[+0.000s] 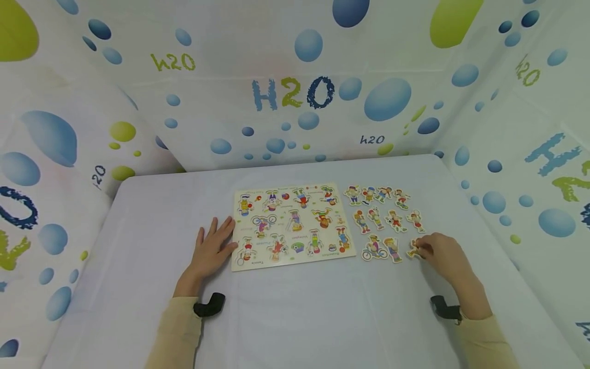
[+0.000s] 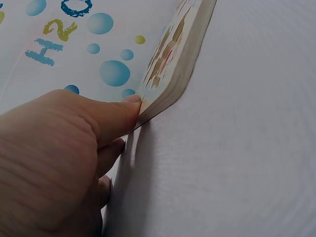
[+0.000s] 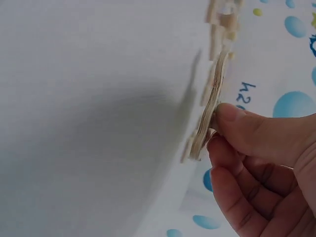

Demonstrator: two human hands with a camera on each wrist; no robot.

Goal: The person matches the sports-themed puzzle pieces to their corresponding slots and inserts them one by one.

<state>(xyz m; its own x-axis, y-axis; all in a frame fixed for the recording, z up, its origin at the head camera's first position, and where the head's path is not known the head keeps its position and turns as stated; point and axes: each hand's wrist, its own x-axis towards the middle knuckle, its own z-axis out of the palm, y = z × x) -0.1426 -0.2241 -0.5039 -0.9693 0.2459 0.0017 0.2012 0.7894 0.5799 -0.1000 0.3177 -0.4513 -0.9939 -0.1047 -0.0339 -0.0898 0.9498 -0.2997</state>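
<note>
The left hand (image 1: 211, 249) lies flat, fingers straight, thumb against the left edge of the puzzle board (image 1: 292, 225), whose small printed words are too blurred to read. Right of it, loose figure pieces (image 1: 384, 220) lie in rows on the pale grey table (image 1: 138, 246). The right hand (image 1: 441, 253) pinches the bottom-right piece (image 1: 414, 249). Curtains behind read "H2O"

The head camera looks down across the table (image 1: 138, 246) at both hands, while each wrist camera sits low beside its thumb, very close, sharing the puzzle board (image 2: 190, 54) edge and a puzzle piece (image 3: 210, 111).
</note>
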